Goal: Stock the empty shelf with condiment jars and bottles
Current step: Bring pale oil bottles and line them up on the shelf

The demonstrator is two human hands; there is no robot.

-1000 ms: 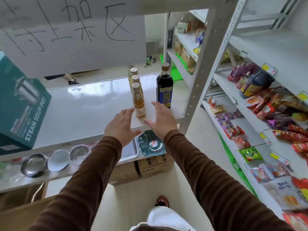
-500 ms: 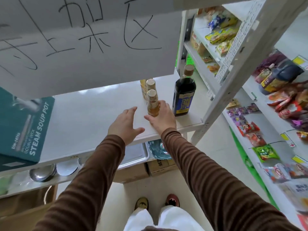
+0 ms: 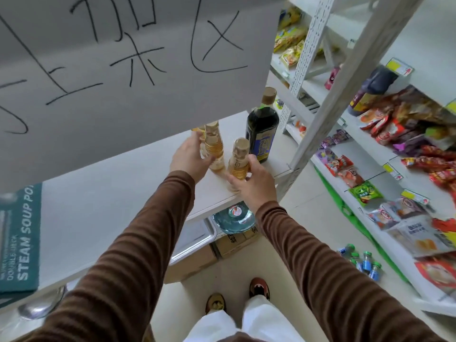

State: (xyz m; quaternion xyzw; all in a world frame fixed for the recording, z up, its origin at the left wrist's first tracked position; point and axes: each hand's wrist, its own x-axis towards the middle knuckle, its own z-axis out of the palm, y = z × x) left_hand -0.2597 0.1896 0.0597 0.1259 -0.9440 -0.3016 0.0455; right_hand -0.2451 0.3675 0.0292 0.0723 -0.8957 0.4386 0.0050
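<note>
A: Amber bottles (image 3: 214,146) stand in a short row near the right end of the white shelf (image 3: 118,193), beside a tall dark sauce bottle (image 3: 262,130) with a tan cap.

B: And the hands?

A: The left hand (image 3: 190,157) curls round the middle amber bottle, fingers wrapped at its back and thumb at its front. The right hand (image 3: 254,183) grips the front amber bottle (image 3: 238,161) low on its body, close to the shelf's front edge.

B: What else is in view?

A: A hand-lettered white sign (image 3: 128,65) hangs over the shelf. A teal steam-pot box (image 3: 19,238) sits at its left end. Snack packets (image 3: 394,144) fill the racks at right, and small blue-capped bottles (image 3: 362,261) lie on the floor.
</note>
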